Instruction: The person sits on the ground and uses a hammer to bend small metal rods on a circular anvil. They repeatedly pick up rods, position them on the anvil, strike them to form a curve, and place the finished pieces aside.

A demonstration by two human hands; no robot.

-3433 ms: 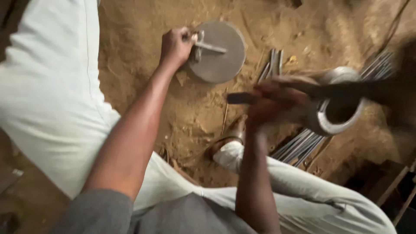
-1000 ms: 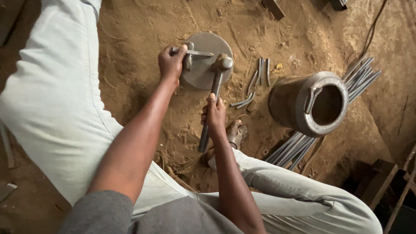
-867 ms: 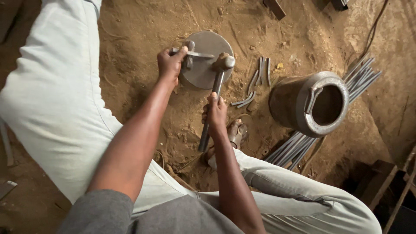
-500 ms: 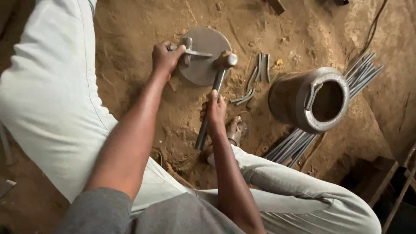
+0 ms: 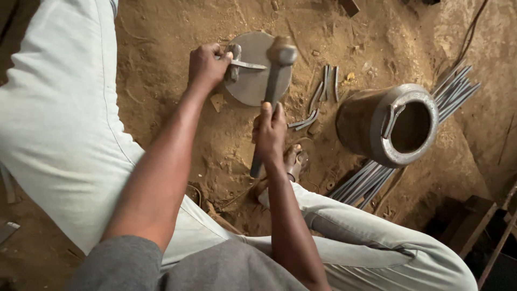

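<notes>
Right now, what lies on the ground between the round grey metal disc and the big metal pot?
In the head view, a few short bent grey metal strips lie on sandy ground between the disc and the pot.

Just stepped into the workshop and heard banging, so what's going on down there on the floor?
A person sits on the dirt floor working metal by hand. The left hand holds a small metal piece down on a round metal block set in the ground. The right hand grips a hammer by its handle, head raised over the block. Bent metal strips, a metal pot and a bundle of rods lie nearby.
</notes>
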